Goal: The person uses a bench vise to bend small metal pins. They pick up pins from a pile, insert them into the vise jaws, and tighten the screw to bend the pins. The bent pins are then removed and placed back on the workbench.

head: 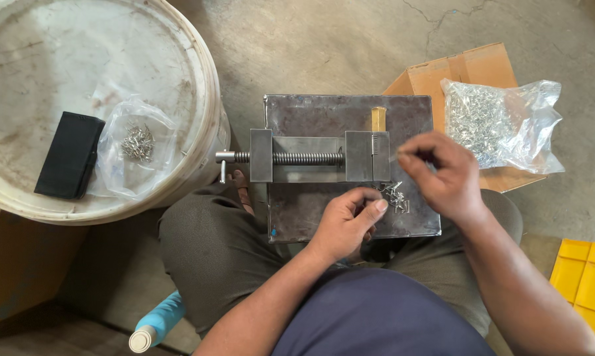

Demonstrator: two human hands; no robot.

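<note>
The right hand [442,173] pinches a small metal piece [394,158] between thumb and fingertips, just beside the jaws of the vise [310,156] mounted on the steel plate [324,211]. The left hand [347,223] rests loosely curled on the plate, thumb touching a small pile of metal pieces [395,196]. A clear bag of pieces [498,125] lies on a cardboard box [462,69] to the right.

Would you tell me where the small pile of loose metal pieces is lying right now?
In the head view, the loose metal pieces lie on the steel plate, just below the vise, between the left hand and right hand.
</note>
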